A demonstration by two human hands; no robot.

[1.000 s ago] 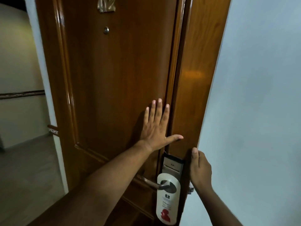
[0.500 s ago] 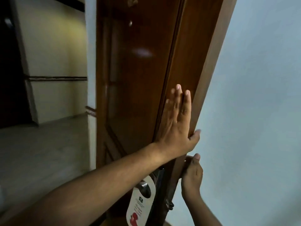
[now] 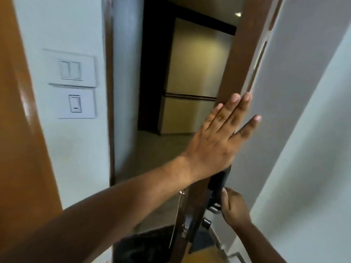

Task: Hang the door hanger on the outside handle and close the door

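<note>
I see the brown wooden door [image 3: 237, 73] almost edge-on, standing partly open. The white door hanger [image 3: 178, 211] shows only as a thin edge hanging on the door's outer side, below my left forearm. My left hand [image 3: 218, 141] lies flat against the outer face near the door's edge, fingers together and thumb spread. My right hand [image 3: 234, 207] is on the inner side, curled around the inside handle just below the black lock plate [image 3: 218, 183]. The outside handle itself is hidden.
The door frame [image 3: 109, 92] stands to the left of the opening, with two white switch panels [image 3: 71, 70] on the wall beside it. A wooden panel [image 3: 19, 130] fills the far left. Through the gap lies the corridor floor [image 3: 161, 149]. A dark mat [image 3: 144, 245] lies at the threshold.
The door has swung so its outer face turned away and only its edge shows. The hanger went from face-on to edge-on. My right hand dropped from the door's edge to the inside handle.
</note>
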